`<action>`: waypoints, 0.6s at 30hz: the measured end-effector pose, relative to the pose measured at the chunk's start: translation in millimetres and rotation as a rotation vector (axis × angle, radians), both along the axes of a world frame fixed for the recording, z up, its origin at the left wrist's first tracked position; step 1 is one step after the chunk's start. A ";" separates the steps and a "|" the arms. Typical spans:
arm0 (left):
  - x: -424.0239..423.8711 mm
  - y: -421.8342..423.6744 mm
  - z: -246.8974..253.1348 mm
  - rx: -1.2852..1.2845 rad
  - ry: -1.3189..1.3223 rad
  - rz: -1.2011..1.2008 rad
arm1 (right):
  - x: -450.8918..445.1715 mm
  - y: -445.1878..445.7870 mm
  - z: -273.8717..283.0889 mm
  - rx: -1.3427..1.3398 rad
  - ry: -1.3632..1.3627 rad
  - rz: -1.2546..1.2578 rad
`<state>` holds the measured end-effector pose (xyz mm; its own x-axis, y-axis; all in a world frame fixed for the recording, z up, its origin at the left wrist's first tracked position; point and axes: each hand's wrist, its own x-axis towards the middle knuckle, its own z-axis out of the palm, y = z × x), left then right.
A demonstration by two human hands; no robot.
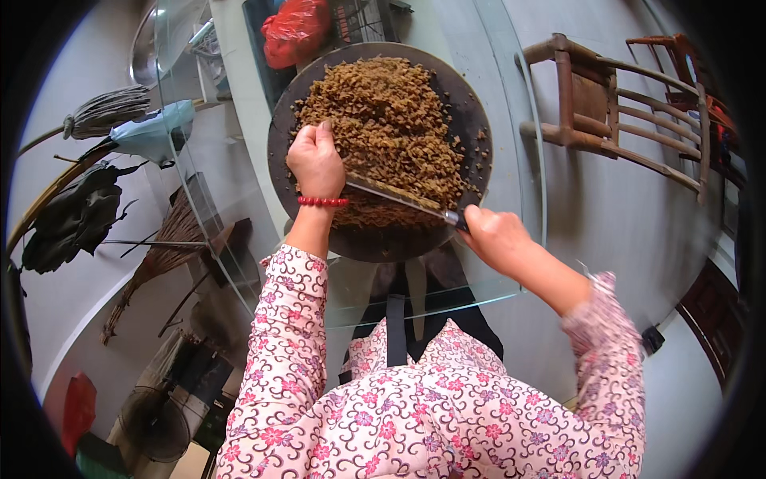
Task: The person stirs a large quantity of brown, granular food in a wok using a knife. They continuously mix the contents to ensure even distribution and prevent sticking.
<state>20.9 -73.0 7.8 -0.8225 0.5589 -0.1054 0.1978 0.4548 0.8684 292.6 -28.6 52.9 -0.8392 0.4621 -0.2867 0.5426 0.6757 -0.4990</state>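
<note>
A round dark cutting board (383, 245) lies on a glass table before me, heaped with finely chopped brown food (383, 114). My right hand (497, 236) grips the black handle of a knife (401, 196), whose blade runs up and left through the near part of the heap. Bits of food cling along the blade. My left hand (316, 157), with a red bead bracelet at the wrist, is curled over the left edge of the heap beside the blade's far end. Whether its fingers touch or pinch the blade tip is hidden.
Behind the board lies a red plastic bag (295, 33). The glass tabletop's edge (431, 310) curves close to my body. A wooden chair (616, 108) stands to the right. On the left are a mop (111, 111), a straw broom (164, 239) and a metal basin (146, 48).
</note>
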 end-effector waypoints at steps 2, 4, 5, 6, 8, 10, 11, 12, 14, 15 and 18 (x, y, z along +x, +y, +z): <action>9.4 18.0 5.1 0.008 0.150 -0.082 | 11.8 -12.2 -21.1 0.025 0.096 -0.072; 7.1 24.4 8.0 0.021 0.117 -0.086 | 10.2 -10.2 -24.5 0.022 0.100 -0.070; 5.7 18.5 12.4 0.057 0.106 -0.080 | 10.2 -9.0 -24.3 0.022 0.102 -0.068; 5.1 15.9 18.3 0.102 0.092 -0.080 | 14.0 -9.3 -25.0 0.042 0.170 -0.054; 8.0 1.3 41.3 0.178 0.025 -0.057 | 11.2 -10.1 -5.5 0.042 0.195 -0.032; 18.6 -16.8 64.8 0.234 -0.022 -0.036 | 15.0 -16.7 10.5 0.057 0.200 0.018; 20.2 -30.6 67.0 0.222 -0.061 -0.021 | 17.2 -22.9 14.5 0.024 0.169 0.050; 22.8 -45.9 66.9 0.175 -0.078 -0.010 | 20.2 -32.2 17.0 0.008 0.135 0.074; 26.6 -81.2 53.3 0.130 -0.112 0.003 | 24.9 -46.7 19.2 -0.027 0.094 0.124; 33.1 -92.4 51.0 0.090 -0.113 0.028 | 26.1 -49.9 23.8 -0.075 0.054 0.148; 37.1 -120.4 28.0 0.009 -0.127 0.070 | 24.4 -58.2 23.6 -0.124 0.014 0.161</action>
<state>58.0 -193.4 35.8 -0.8397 0.5024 -0.2064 0.0541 0.4554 0.8886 317.0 -86.8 76.4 -0.9035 0.2836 -0.3212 0.4252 0.6860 -0.5904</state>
